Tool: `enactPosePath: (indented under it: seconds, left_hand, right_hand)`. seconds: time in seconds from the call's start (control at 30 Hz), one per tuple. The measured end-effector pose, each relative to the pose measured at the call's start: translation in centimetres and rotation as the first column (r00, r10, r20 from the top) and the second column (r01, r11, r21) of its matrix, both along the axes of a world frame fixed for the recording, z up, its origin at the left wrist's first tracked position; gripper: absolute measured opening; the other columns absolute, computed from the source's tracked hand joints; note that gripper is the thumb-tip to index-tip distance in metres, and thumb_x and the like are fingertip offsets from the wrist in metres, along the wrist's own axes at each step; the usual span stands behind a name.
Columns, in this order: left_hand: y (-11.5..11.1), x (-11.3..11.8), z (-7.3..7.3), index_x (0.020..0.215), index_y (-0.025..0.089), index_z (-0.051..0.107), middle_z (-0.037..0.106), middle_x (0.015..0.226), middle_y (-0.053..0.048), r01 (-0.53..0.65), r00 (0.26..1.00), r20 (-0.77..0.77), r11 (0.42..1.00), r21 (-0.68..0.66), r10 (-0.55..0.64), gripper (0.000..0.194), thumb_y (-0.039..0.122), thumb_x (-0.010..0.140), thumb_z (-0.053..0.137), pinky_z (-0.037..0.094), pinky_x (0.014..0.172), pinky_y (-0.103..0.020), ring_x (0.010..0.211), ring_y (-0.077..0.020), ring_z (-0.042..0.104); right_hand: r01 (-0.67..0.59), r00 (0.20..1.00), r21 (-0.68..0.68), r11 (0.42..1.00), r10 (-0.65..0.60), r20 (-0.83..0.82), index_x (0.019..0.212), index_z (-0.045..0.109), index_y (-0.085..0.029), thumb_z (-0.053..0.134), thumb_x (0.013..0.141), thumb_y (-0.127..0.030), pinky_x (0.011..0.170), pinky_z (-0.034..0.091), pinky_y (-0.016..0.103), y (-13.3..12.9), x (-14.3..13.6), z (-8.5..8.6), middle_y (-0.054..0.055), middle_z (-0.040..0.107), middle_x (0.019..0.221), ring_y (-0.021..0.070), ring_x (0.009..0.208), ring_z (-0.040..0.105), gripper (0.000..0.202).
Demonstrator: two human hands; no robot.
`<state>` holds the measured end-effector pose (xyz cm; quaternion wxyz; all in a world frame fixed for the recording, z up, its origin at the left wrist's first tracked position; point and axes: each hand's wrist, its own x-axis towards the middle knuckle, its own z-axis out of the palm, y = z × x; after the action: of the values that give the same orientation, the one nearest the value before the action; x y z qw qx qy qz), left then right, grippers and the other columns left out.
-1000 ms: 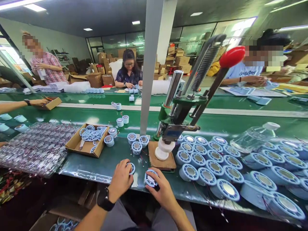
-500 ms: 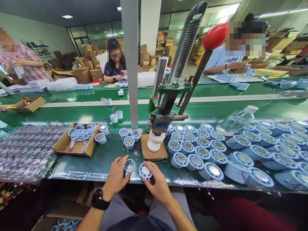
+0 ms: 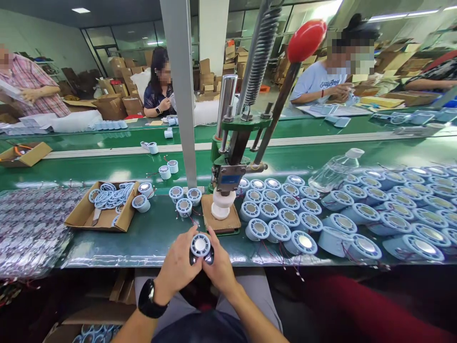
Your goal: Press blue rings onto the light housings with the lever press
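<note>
Just over the near edge of the bench, both my hands are closed around a round part (image 3: pixel 200 245) with a pale blue slotted ring and a silver centre. My left hand (image 3: pixel 179 258), below a black watch, grips its left side. My right hand (image 3: pixel 220 267) wraps the right side, its fingertips close to the left ones. Beneath the ring, something dark and shiny shows between the hands; its shape is mostly hidden. Directly beyond stands a hand press with a white plastic head (image 3: pixel 221 206) over a brown pad (image 3: pixel 228 220).
Many blue round units (image 3: pixel 280 230) with thin wires fill the bench at right, near a clear bottle (image 3: pixel 333 171). The press lever ends in a red knob (image 3: pixel 307 40). At left are a cardboard box (image 3: pixel 107 224) of blue rings and wired parts (image 3: pixel 32 228). Co-workers sit opposite.
My hands have come together. Two blue-ringed parts were apart, one in each hand; now a single ring shows between them. The view has shifted slightly right.
</note>
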<state>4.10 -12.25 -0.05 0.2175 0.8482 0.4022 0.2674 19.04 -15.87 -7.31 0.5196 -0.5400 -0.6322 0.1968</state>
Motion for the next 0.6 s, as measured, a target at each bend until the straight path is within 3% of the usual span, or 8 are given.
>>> enactPosePath:
  seconds: [0.2,0.33,0.4,0.47,0.5,0.53,0.6]
  left_hand:
    - [-0.2,0.5,-0.7,0.144,0.022,0.036,0.061,0.125,-0.011,-0.092,0.989,0.11,0.991,-0.094,0.103,0.069,0.017,0.078,0.057,0.048,0.105,-0.045,0.118,-0.0257,0.059]
    - [-1.0,1.3,-2.2,0.141,0.02,0.042,0.056,0.133,-0.014,-0.163,0.967,0.172,0.975,-0.148,0.188,0.064,0.018,0.078,0.055,0.044,0.109,-0.047,0.126,-0.0279,0.054]
    - [-1.3,1.8,-3.0,0.138,0.019,0.045,0.054,0.138,-0.014,-0.163,0.955,0.213,0.966,-0.2,0.205,0.059,0.02,0.079,0.052,0.042,0.112,-0.047,0.131,-0.0276,0.051]
    - [-1.2,2.1,-3.3,0.133,0.018,0.048,0.057,0.136,-0.014,-0.15,0.947,0.237,0.95,-0.274,0.217,0.055,0.02,0.078,0.052,0.045,0.109,-0.046,0.128,-0.027,0.054]
    - [-1.0,2.2,-3.2,0.131,0.018,0.05,0.06,0.132,-0.013,-0.149,0.944,0.237,0.939,-0.31,0.228,0.055,0.02,0.076,0.053,0.047,0.107,-0.046,0.123,-0.027,0.058]
    - [-0.6,2.3,-2.8,0.128,0.018,0.051,0.064,0.126,-0.012,-0.155,0.942,0.232,0.928,-0.338,0.241,0.055,0.021,0.073,0.056,0.049,0.104,-0.045,0.117,-0.027,0.061]
    - [0.7,2.5,-1.3,0.122,0.019,0.055,0.069,0.115,-0.009,-0.159,0.941,0.225,0.918,-0.364,0.253,0.054,0.022,0.068,0.06,0.052,0.097,-0.042,0.105,-0.0264,0.066]
  right_hand:
    - [0.009,1.0,0.007,1.0,-0.009,0.021,0.156,0.019,-0.02,0.055,0.082,-0.012,0.1,0.054,0.035,0.1,-0.2,-0.1,0.011,0.061,0.131,0.0214,0.119,0.062,0.083]
    - [-0.006,0.992,0.0,1.0,0.006,0.124,0.15,0.035,-0.017,0.051,0.08,-0.008,0.104,0.052,0.039,0.0,-0.2,-0.2,0.014,0.057,0.135,0.0235,0.123,0.058,0.072]
    - [-0.043,0.971,-0.057,0.997,0.055,0.235,0.147,0.041,-0.017,0.05,0.077,-0.005,0.106,0.051,0.042,-0.3,0.6,0.6,0.014,0.055,0.137,0.0248,0.126,0.056,0.072]
    - [-0.105,0.921,-0.136,0.985,0.148,0.361,0.146,0.045,-0.018,0.053,0.076,-0.005,0.104,0.053,0.041,-0.4,2.4,3.0,0.013,0.055,0.137,0.0261,0.124,0.057,0.072]
    - [-0.126,0.891,-0.142,0.982,0.175,0.419,0.145,0.047,-0.02,0.057,0.077,-0.007,0.102,0.054,0.041,-0.4,3.6,5.1,0.012,0.056,0.136,0.0266,0.123,0.058,0.07]
    - [-0.128,0.868,-0.101,0.987,0.161,0.469,0.144,0.048,-0.022,0.06,0.079,-0.01,0.101,0.055,0.041,-0.2,5.0,7.8,0.011,0.056,0.136,0.0269,0.123,0.058,0.067]
    - [-0.059,0.855,0.127,0.99,-0.015,0.518,0.141,0.051,-0.022,0.063,0.084,-0.016,0.103,0.053,0.044,0.7,8.0,14.9,0.01,0.055,0.136,0.0273,0.126,0.054,0.058]
